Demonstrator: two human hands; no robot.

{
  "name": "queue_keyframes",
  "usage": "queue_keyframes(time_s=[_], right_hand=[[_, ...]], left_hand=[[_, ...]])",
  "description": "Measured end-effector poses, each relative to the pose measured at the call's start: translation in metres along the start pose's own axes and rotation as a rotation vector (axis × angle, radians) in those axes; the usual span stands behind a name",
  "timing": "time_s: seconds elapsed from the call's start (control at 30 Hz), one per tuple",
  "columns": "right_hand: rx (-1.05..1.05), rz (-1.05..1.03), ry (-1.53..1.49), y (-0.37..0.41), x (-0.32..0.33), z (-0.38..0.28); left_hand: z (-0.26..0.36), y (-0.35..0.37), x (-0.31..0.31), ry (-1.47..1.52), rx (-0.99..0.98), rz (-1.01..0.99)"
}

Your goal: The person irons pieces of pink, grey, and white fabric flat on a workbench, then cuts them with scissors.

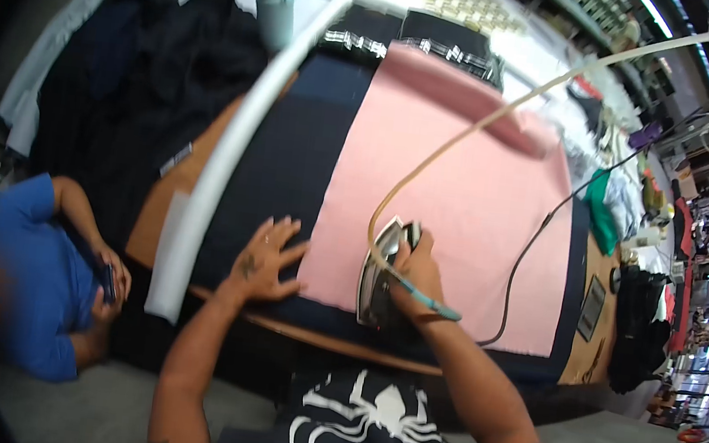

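Observation:
A sheet of pink fabric [454, 189] lies flat over dark navy cloth [281, 178], its far end loosely rolled. My right hand [420, 277] is wrapped round the handle of a steam iron [378, 285], which rests on the pink fabric near its front left edge. A tan hose [432, 156] and a black cord [528, 254] run from the iron's area toward the upper right. My left hand [267, 260] lies flat with fingers spread on the navy cloth, its fingertips at the pink fabric's left edge.
A long white roll [247, 130] borders the work on the left. Black garments [162, 68] and a grey-green bottle [275, 11] lie beyond it. At lower left, a person in a blue shirt [38, 273] holds a phone. A dark tablet-like object [592, 305] lies at the table's right.

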State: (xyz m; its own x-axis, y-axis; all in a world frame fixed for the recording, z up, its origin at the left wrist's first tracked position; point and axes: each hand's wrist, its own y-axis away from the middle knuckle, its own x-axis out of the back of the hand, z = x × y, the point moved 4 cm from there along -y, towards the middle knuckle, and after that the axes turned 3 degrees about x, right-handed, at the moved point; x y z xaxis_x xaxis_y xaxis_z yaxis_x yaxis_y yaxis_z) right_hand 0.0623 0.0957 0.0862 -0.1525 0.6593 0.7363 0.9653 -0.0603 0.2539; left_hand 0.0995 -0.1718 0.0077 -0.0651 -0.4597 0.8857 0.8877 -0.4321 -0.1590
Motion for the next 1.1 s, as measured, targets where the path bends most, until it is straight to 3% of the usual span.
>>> queue_keyframes(time_s=[0.13, 0.2, 0.6, 0.87, 1.1], right_hand=[[-0.043, 0.031, 0.055, -0.003, -0.001, 0.002], [-0.091, -0.086, 0.037, 0.008, 0.000, 0.001], [0.010, -0.003, 0.063, 0.012, -0.005, 0.005], [-0.004, -0.001, 0.070, -0.054, 0.012, -0.016], [0.045, 0.000, -0.048, -0.013, 0.026, -0.032]], left_hand=[[0.004, 0.001, 0.005, -0.010, -0.024, 0.009], [0.003, 0.001, 0.004, -0.020, -0.025, -0.006], [0.002, 0.003, 0.003, -0.016, -0.012, -0.080], [-0.003, 0.005, 0.000, -0.007, -0.062, -0.008], [-0.002, 0.005, 0.001, -0.003, -0.032, -0.021]])
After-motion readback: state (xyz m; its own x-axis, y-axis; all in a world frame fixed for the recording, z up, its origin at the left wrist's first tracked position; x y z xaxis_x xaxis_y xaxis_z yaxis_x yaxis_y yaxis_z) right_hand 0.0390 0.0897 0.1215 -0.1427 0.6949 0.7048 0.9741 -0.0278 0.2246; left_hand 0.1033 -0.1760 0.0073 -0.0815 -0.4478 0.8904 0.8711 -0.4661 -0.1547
